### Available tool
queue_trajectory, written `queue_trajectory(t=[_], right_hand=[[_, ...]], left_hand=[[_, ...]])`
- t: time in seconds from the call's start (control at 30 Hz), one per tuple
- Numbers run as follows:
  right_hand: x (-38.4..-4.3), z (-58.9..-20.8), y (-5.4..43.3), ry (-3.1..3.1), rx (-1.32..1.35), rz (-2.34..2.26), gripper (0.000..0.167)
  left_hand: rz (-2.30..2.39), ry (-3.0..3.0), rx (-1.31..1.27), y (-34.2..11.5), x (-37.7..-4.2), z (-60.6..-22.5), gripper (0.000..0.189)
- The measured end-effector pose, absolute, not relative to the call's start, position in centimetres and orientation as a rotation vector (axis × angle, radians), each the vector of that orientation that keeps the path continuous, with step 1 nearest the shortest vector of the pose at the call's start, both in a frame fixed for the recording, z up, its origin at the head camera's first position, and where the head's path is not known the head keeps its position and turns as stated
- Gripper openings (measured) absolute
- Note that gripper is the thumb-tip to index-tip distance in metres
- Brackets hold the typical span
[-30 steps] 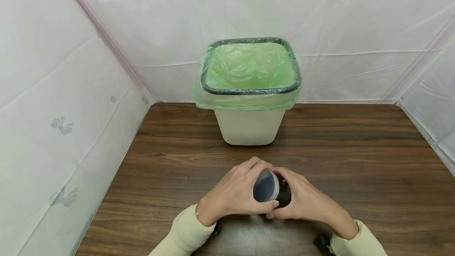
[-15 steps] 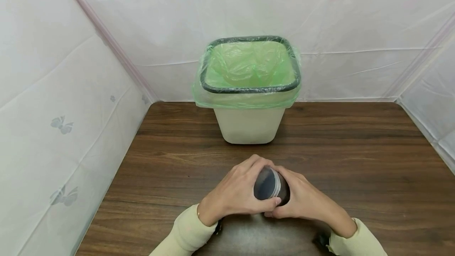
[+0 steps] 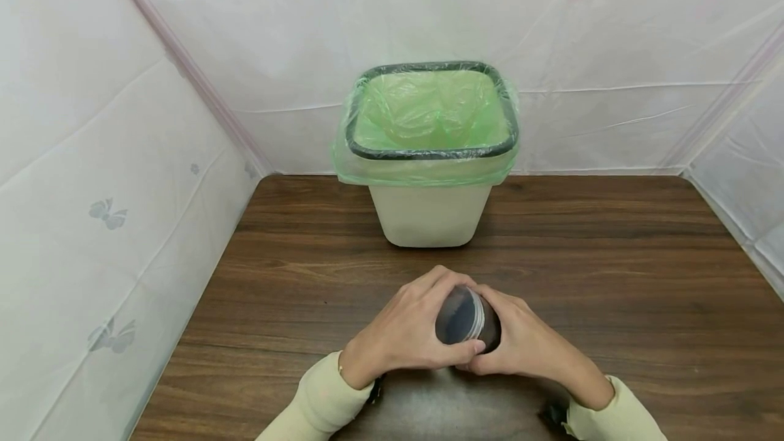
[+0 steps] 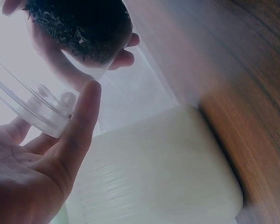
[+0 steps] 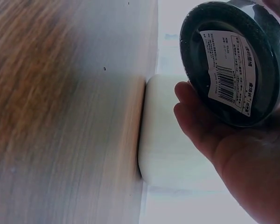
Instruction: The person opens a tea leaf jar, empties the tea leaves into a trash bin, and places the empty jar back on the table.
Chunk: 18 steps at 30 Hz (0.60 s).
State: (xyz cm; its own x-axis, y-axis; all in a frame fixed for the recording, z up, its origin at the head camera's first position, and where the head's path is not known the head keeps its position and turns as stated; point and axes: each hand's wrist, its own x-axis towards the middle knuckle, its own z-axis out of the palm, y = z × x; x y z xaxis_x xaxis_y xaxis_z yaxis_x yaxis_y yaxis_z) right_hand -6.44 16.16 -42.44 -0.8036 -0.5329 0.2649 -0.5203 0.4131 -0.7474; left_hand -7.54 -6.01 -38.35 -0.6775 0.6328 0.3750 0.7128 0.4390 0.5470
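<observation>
A clear round jar (image 3: 492, 332) is tilted on its side between both hands, its lid toward the left. My left hand (image 3: 410, 332) grips the transparent ridged lid (image 4: 37, 105), with the thumb along its near edge. My right hand (image 3: 520, 339) holds the jar's body from the right, fingers curled round it. Dark, shredded, leaf-like contents (image 4: 84, 32) show through the wall in the left wrist view. On the jar's base, a white printed label (image 5: 229, 70) with a barcode faces the right wrist camera.
A pale bin (image 3: 429, 216) stands on the brown wooden table (image 3: 294, 278) beyond the hands. A green plastic bag (image 3: 429, 172) lines it and folds over its outside, under a dark rim frame (image 3: 429, 154). White sheeting (image 3: 294, 39) hangs behind and at both sides.
Both hands stay nearly in place around the jar. Its body looks less dark beside the lid than a second ago. The head view has shifted very slightly.
</observation>
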Motion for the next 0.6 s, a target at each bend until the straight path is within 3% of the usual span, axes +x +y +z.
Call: queue_trajectory(t=[0.6], right_hand=[[-6.22, -41.97, 16.05, 2.632, -1.123, -1.535, 0.075]], left_hand=[[-1.064, -2.276, -1.38, -5.75, -7.75, -37.53, 0.067]])
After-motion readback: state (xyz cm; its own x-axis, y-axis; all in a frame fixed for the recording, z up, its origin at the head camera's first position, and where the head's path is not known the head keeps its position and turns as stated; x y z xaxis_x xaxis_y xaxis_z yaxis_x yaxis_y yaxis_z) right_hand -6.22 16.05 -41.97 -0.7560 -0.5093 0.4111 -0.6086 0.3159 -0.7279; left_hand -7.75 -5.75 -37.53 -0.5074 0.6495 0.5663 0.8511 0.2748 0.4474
